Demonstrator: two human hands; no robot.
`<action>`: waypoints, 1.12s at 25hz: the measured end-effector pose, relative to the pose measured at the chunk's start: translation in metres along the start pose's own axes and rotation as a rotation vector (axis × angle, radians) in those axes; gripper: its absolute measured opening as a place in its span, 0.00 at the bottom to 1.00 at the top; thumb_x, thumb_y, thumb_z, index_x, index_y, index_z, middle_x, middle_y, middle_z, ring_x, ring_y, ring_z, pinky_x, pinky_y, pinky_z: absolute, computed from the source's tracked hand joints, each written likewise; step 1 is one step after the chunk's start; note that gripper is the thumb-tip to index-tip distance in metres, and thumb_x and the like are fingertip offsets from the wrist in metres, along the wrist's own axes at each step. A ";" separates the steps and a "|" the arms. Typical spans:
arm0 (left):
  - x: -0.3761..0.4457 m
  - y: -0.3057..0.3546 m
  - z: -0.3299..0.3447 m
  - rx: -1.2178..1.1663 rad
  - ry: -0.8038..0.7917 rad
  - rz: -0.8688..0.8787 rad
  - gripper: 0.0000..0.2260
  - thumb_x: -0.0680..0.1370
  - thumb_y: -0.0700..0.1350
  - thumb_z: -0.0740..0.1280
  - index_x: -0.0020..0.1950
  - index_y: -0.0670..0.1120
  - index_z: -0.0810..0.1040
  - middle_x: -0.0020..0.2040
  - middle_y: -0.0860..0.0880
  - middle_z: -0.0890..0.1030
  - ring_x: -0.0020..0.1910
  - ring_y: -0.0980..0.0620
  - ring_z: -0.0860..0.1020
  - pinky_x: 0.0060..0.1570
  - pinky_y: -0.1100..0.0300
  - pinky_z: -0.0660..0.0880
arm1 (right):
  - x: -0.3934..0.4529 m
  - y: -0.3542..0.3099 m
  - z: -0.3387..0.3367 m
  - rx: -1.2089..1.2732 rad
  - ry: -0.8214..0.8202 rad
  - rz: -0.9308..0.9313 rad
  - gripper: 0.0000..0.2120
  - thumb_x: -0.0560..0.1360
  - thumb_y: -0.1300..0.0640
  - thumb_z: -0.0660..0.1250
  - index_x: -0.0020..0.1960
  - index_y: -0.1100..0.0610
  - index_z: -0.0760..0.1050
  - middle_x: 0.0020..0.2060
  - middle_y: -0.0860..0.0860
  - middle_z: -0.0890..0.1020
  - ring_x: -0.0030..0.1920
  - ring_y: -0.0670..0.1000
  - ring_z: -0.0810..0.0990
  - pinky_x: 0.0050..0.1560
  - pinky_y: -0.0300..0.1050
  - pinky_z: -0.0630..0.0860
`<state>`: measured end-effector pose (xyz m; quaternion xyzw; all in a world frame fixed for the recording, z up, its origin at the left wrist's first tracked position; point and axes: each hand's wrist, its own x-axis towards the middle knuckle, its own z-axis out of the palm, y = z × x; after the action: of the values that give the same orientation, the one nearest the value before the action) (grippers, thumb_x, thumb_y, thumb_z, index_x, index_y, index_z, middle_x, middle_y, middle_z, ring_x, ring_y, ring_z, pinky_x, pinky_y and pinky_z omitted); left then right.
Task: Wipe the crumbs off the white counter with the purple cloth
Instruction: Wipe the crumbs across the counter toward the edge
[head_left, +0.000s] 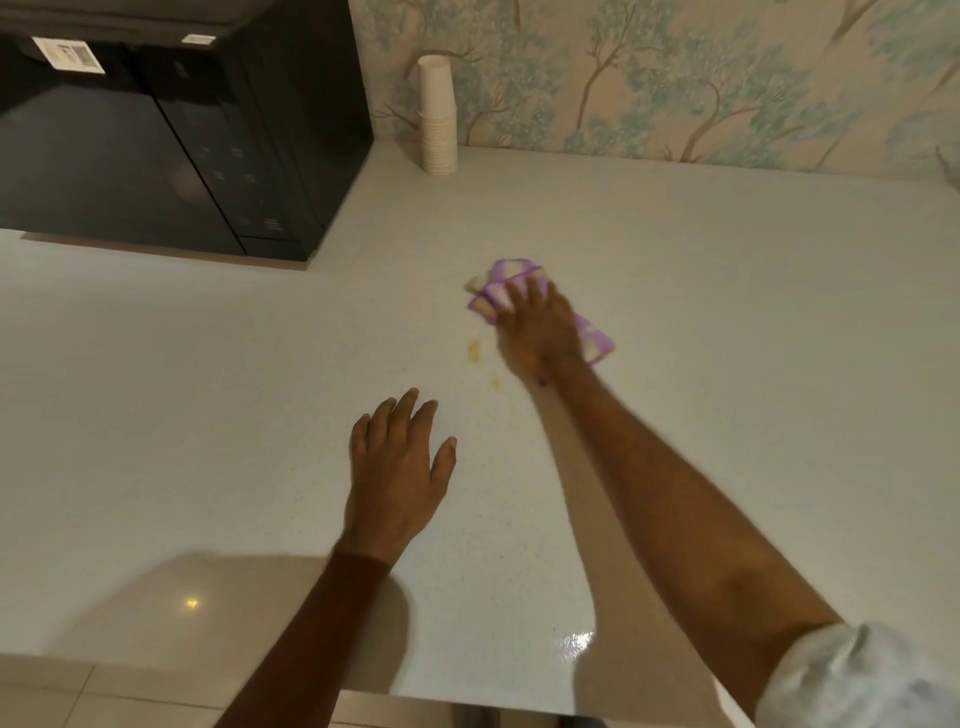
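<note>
The purple and white cloth (506, 283) lies bunched on the white counter (727, 312), near its middle. My right hand (537, 327) presses down on it, fingers spread over the fabric. A small patch of yellowish crumbs (474, 349) sits on the counter just left of that hand, and a fainter speck (496, 383) lies below it, beside my wrist. My left hand (397, 467) rests flat on the counter nearer to me, fingers apart and holding nothing.
A black microwave (171, 145) stands at the back left. A stack of paper cups (438, 117) stands against the tree-patterned wall (675, 73). The counter's front edge (467, 701) runs along the bottom, with tiled floor beyond.
</note>
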<state>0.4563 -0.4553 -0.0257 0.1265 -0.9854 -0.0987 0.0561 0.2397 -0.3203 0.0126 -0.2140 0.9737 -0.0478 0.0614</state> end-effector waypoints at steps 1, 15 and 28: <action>0.000 0.001 -0.002 0.001 0.003 0.004 0.25 0.83 0.59 0.59 0.76 0.48 0.71 0.78 0.45 0.70 0.76 0.41 0.68 0.75 0.41 0.64 | -0.017 -0.021 0.007 0.013 -0.032 -0.100 0.27 0.88 0.47 0.45 0.85 0.52 0.54 0.85 0.56 0.55 0.85 0.62 0.50 0.83 0.58 0.53; -0.002 0.002 -0.002 0.014 -0.003 0.015 0.26 0.83 0.58 0.57 0.77 0.45 0.69 0.79 0.43 0.68 0.77 0.39 0.67 0.75 0.38 0.63 | -0.174 0.190 0.000 -0.202 0.026 0.387 0.33 0.83 0.50 0.37 0.83 0.58 0.60 0.80 0.64 0.65 0.80 0.70 0.60 0.78 0.67 0.58; -0.006 -0.001 -0.002 -0.033 0.002 0.040 0.24 0.85 0.55 0.58 0.78 0.45 0.69 0.80 0.42 0.68 0.79 0.39 0.64 0.78 0.40 0.61 | -0.323 0.044 0.051 0.060 0.048 -0.014 0.27 0.87 0.40 0.41 0.84 0.42 0.57 0.84 0.48 0.58 0.86 0.53 0.52 0.85 0.56 0.53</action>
<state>0.4630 -0.4552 -0.0243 0.1062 -0.9859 -0.1137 0.0610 0.5196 -0.1480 -0.0109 -0.2176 0.9715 -0.0825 0.0441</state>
